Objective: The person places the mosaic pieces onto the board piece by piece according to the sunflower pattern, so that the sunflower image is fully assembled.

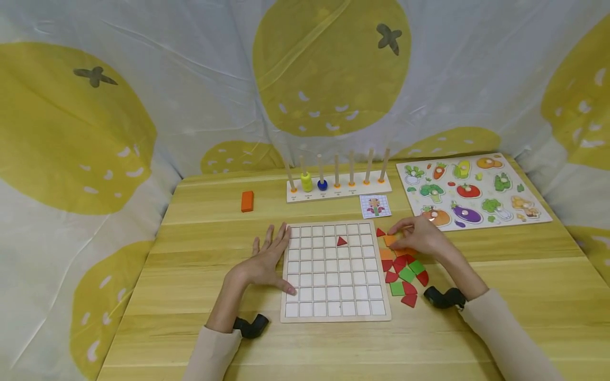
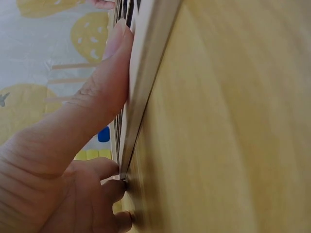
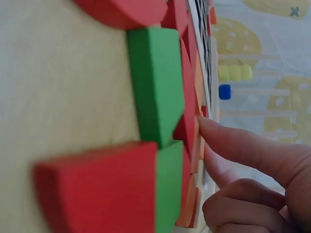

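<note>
Two hands: left grip (image 1: 267, 262) flat, steadying grid board (image 1: 333, 312); right grip (image 1: 419, 235) pinching orange tile (image 1: 389, 239)

Looks like a makeshift play or recording corner, not a proper room: a pale wooden table (image 1: 200, 338) boxed in on three sides by a lemon-print cloth backdrop (image 1: 119, 106) (creased like a hung sheet), with kids' toys laid out, a peg stacker (image 1: 337, 185) and a vegetable puzzle (image 1: 472, 190)
</note>
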`<state>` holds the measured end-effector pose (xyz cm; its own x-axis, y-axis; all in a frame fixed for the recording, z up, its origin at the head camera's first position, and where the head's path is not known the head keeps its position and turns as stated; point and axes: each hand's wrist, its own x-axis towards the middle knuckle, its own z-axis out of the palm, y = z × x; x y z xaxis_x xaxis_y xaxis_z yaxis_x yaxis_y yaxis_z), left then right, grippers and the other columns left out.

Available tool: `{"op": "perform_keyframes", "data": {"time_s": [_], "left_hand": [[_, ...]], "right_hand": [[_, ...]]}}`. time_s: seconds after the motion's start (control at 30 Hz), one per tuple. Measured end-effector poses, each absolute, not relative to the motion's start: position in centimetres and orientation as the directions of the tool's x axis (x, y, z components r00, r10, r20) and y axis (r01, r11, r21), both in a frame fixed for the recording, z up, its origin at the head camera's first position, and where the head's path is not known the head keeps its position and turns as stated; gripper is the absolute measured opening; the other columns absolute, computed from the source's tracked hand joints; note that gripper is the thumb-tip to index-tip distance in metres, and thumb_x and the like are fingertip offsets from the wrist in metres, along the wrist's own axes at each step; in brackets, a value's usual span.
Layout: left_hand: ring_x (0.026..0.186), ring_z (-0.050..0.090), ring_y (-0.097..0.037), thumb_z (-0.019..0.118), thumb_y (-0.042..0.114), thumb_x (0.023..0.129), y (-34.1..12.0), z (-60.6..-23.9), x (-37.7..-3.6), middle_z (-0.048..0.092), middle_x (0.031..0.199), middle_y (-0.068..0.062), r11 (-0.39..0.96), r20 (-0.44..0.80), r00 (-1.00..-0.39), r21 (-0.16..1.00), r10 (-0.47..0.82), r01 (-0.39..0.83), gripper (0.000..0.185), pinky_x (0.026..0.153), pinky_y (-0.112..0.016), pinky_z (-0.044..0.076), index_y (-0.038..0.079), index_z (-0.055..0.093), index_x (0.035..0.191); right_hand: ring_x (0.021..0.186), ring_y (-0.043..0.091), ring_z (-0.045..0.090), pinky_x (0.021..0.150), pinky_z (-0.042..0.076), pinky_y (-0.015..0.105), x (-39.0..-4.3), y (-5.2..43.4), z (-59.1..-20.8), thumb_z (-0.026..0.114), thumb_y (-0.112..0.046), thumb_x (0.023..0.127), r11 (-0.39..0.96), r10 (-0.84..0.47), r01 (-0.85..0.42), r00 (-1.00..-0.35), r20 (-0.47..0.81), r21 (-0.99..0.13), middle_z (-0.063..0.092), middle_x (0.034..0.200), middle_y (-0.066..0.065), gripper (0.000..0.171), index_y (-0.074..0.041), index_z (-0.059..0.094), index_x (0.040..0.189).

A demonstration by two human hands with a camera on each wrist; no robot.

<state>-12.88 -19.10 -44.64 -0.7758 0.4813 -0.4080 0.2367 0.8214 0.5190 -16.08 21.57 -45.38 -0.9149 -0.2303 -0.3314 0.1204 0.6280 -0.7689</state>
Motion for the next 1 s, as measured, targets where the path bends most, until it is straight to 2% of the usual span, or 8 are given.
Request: {"op": "perform_keyframes", "data": {"time_s": [0.67, 1.0], "left_hand": [[0.157, -0.029, -0.038, 0.095, 0.049, 0.066, -19.06, -44.69, -12.90, -0.024, 0.173, -0.008, 0.831, -0.416, -0.777, 0.505, 0.472, 0.235, 0.150, 0.122, -0.071, -0.015, 0.011, -0.011, 0.166], [0.157, -0.030, -0.038, 0.095, 0.047, 0.067, -18.92, -44.39, -12.85, -0.025, 0.172, -0.009, 0.831, -0.425, -0.772, 0.508, 0.472, 0.228, 0.150, 0.122, -0.070, -0.016, 0.011, -0.013, 0.165]], "right_hand": [[0.052, 0.014, 0.035, 0.051, 0.030, 0.025, -15.78, 21.48, -45.43, 0.083, -0.013, 0.085, 0.607, -0.235, 0.140, -0.909, -0.345, -0.783, 0.036, 0.059, -0.003, 0.034, 0.003, 0.070, 0.112], [0.052, 0.015, 0.036, 0.050, 0.030, 0.025, -15.70, 21.43, -45.30, 0.083, -0.013, 0.086, 0.644, -0.240, 0.098, -0.916, -0.322, -0.759, 0.038, 0.059, -0.003, 0.031, 0.003, 0.071, 0.109]]}}
